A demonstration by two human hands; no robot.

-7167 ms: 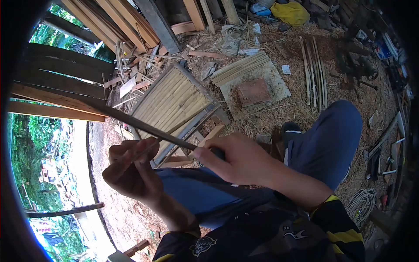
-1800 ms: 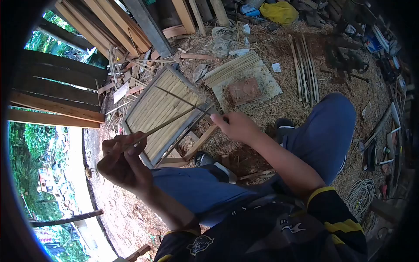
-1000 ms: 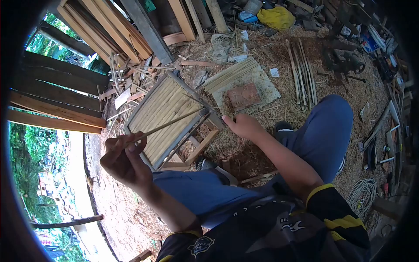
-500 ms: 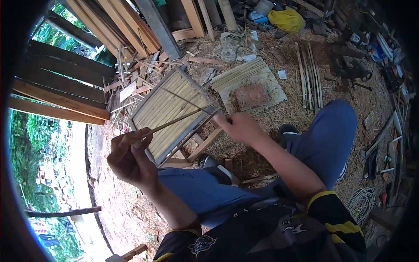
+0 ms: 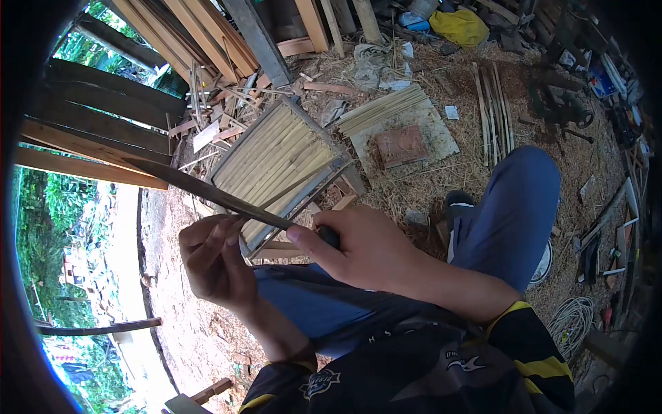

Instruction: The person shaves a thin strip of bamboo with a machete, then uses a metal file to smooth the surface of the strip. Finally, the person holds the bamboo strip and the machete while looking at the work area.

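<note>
My right hand [image 5: 369, 245] is closed round the black handle of a long knife [image 5: 207, 192], thumb pressed along the handle's front end. The dark blade points to the upper left and passes just above the fingers of my left hand [image 5: 217, 262]. Those fingers pinch one end of a thin bamboo strip [image 5: 296, 186]. From there the strip runs up and to the right, crossing behind the blade in this view. Beyond it leans a wooden-framed panel of bamboo slats [image 5: 276, 152], partly covered by knife and strip.
A bundle of thin strips [image 5: 383, 110] and a reddish block [image 5: 401, 146] lie on a pale sheet. Longer sticks [image 5: 491, 117] rest on the shavings-covered ground. Planks [image 5: 200, 41] lean at upper left, and coiled cord [image 5: 571, 324] sits at right.
My right hand has come back toward my body with the knife, from the strip's far end to near my left fingers. The blade now shows broadside. My left hand keeps its pinch.
</note>
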